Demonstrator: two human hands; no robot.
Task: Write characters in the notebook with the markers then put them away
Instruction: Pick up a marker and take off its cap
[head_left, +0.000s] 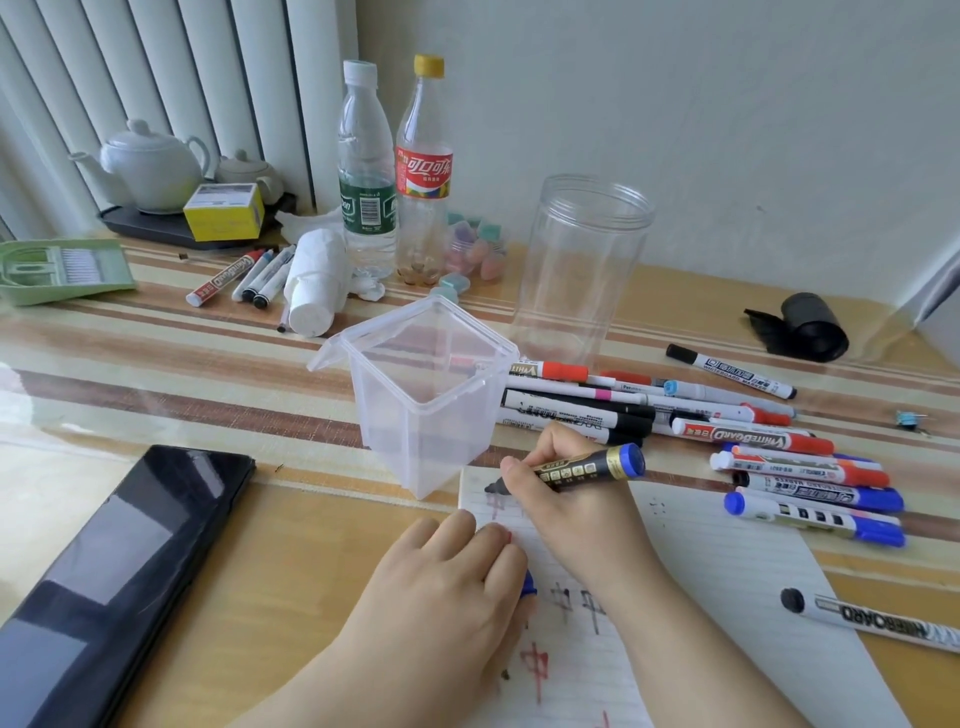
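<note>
Fingers of my right hand (566, 499) pinch the uncapped marker (582, 470), tip on the notebook (701, 561); my left hand (457, 566) curls round its blue cap (529, 584). I judge a palm drag could smear the near characters, or nudge the clear tub (426, 395) just beyond the page's far left corner

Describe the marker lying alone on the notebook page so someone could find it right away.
Start at the white lined notebook page at the table's front. On its right edge, apart from the marker pile behind it, lies a white whiteboard marker with a black cap. It alone rests on the paper, with large black WHITEBOARD lettering.
</note>
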